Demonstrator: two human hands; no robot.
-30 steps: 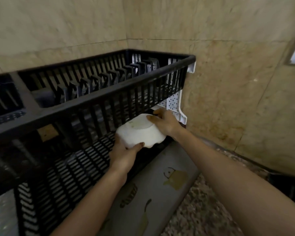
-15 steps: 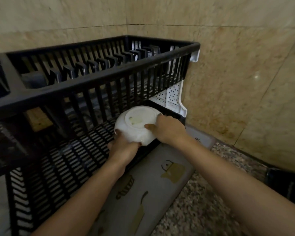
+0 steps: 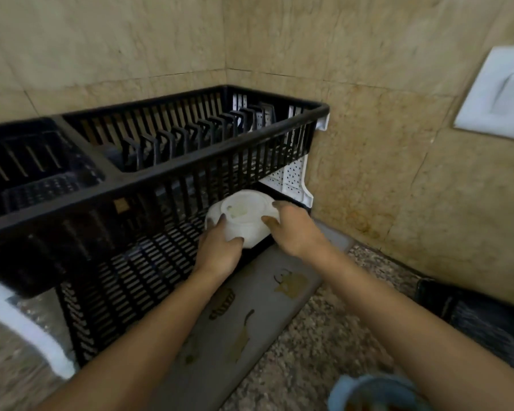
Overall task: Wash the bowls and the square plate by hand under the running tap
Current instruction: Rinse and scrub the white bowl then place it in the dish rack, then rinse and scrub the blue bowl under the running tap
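A white bowl [image 3: 244, 216] is upside down at the right end of the lower shelf of a black two-tier dish rack [image 3: 166, 173], its foot ring facing up. My left hand [image 3: 220, 250] grips the bowl's near left side. My right hand [image 3: 294, 229] holds its right side, fingers over the rim. The bowl sits under the rack's upper tier, partly past the front bars. No tap, sink or square plate is in view.
A grey drying mat [image 3: 250, 315] with yellow drawings lies on the speckled stone counter [image 3: 324, 336] below the rack. Beige tiled walls meet in the corner behind. A white switch plate [image 3: 499, 93] is on the right wall. A blue cup rim [image 3: 371, 393] shows at the bottom edge, a dark object [image 3: 472, 315] at the right.
Both hands have carried the upturned bowl further in onto the lower shelf, toward its right end. My view has shifted, showing more of the counter and the right wall.
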